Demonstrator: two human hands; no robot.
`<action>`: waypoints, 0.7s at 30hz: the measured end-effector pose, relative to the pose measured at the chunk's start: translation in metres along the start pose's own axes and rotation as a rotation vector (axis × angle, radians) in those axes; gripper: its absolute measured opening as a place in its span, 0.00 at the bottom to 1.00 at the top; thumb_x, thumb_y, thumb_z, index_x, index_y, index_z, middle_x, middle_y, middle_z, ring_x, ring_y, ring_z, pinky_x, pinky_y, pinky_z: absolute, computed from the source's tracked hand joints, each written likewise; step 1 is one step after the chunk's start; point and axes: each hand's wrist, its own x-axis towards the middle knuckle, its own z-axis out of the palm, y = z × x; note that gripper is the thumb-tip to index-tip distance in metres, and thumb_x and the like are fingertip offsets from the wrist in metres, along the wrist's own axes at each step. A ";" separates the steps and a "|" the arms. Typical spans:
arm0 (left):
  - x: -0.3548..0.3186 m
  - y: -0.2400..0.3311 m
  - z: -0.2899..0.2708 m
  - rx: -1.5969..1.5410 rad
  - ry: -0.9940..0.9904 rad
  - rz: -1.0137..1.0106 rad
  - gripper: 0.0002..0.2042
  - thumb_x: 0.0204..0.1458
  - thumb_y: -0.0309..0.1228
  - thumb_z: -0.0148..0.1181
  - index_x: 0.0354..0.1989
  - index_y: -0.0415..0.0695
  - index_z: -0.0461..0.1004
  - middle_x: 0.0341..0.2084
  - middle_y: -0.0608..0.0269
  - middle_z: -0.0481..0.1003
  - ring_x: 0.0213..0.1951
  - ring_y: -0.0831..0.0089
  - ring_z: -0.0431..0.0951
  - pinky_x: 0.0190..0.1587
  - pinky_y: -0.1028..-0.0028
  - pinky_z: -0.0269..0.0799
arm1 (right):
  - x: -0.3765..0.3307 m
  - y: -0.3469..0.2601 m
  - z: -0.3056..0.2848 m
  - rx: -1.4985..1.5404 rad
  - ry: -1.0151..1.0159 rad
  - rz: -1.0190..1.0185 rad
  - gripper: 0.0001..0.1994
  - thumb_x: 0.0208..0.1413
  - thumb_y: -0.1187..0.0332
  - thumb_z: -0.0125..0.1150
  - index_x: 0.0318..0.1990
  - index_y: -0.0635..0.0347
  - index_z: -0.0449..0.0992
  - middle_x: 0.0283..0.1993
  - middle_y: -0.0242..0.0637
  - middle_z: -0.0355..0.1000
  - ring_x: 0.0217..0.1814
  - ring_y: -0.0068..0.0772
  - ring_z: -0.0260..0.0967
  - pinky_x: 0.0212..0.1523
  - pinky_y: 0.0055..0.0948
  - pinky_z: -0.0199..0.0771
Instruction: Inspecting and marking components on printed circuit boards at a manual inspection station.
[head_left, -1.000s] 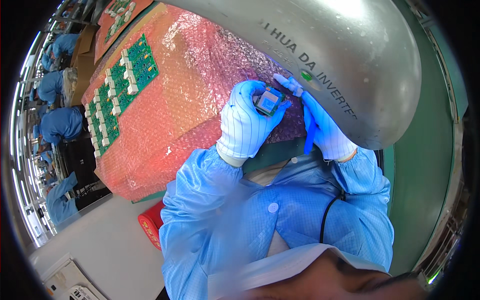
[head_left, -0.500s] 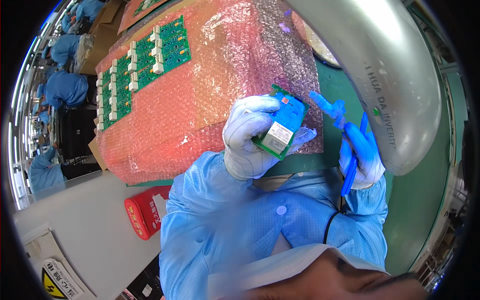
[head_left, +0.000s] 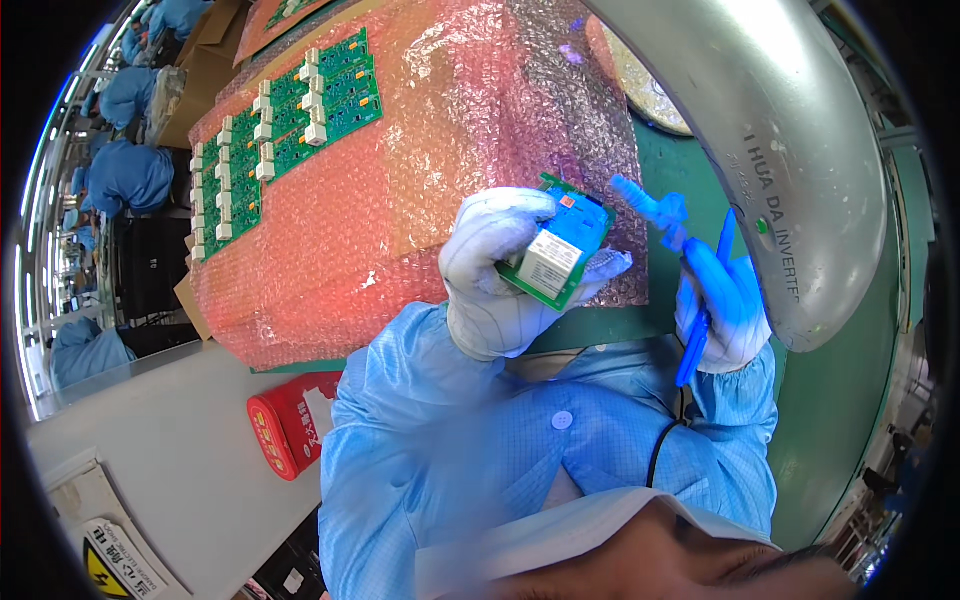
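My left hand [head_left: 497, 285], in a white glove, grips a small green circuit board [head_left: 558, 257] carrying a white block component, held at the centre of the frame. My right hand [head_left: 722, 300], gloved in blue, is closed around a blue tool [head_left: 700, 300] whose pronged tip sits just right of the board. Behind both lies pink bubble wrap [head_left: 450, 170] with rows of green circuit boards [head_left: 285, 130] at upper left. A grey curved metal duct [head_left: 780, 150] fills the upper right. A red extinguisher [head_left: 290, 425] lies at lower left.
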 end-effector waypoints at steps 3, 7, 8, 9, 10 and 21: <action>-0.005 -0.005 0.012 -0.156 0.284 -0.010 0.38 0.28 0.30 0.82 0.47 0.47 0.61 0.40 0.55 0.73 0.41 0.60 0.77 0.41 0.64 0.75 | -0.002 0.000 0.004 0.008 0.009 -0.001 0.14 0.46 0.79 0.65 0.43 0.63 0.79 0.18 0.37 0.63 0.18 0.33 0.60 0.18 0.33 0.54; -0.006 -0.006 0.009 -0.142 0.217 -0.026 0.41 0.28 0.29 0.82 0.50 0.48 0.58 0.42 0.55 0.71 0.42 0.62 0.76 0.42 0.65 0.75 | 0.004 0.000 0.017 0.042 0.082 0.000 0.12 0.54 0.80 0.59 0.46 0.61 0.76 0.20 0.29 0.63 0.18 0.23 0.59 0.19 0.23 0.57; -0.006 -0.007 0.010 -0.141 0.218 -0.037 0.41 0.28 0.29 0.82 0.50 0.48 0.58 0.41 0.55 0.71 0.42 0.62 0.76 0.42 0.65 0.75 | 0.006 0.000 0.019 0.052 0.101 0.000 0.12 0.56 0.81 0.57 0.46 0.60 0.75 0.20 0.27 0.63 0.19 0.21 0.59 0.19 0.20 0.57; -0.006 -0.007 0.010 -0.144 0.214 -0.036 0.41 0.28 0.29 0.82 0.50 0.48 0.58 0.41 0.55 0.71 0.42 0.62 0.76 0.42 0.65 0.75 | 0.006 0.000 0.019 0.061 0.121 0.000 0.11 0.58 0.81 0.56 0.47 0.59 0.75 0.21 0.25 0.63 0.19 0.19 0.59 0.19 0.18 0.58; -0.006 -0.007 0.010 -0.140 0.208 -0.047 0.41 0.28 0.29 0.82 0.50 0.47 0.58 0.41 0.54 0.71 0.42 0.62 0.76 0.42 0.65 0.75 | 0.004 0.001 0.016 -0.311 0.024 -0.222 0.09 0.59 0.78 0.56 0.47 0.60 0.74 0.22 0.25 0.63 0.19 0.16 0.58 0.20 0.18 0.59; -0.005 -0.007 0.010 -0.043 0.183 0.026 0.40 0.28 0.30 0.83 0.49 0.48 0.57 0.40 0.56 0.71 0.41 0.61 0.76 0.42 0.64 0.74 | 0.016 0.008 -0.009 -0.177 0.007 -0.182 0.06 0.62 0.72 0.55 0.44 0.61 0.75 0.24 0.26 0.64 0.18 0.15 0.58 0.19 0.14 0.54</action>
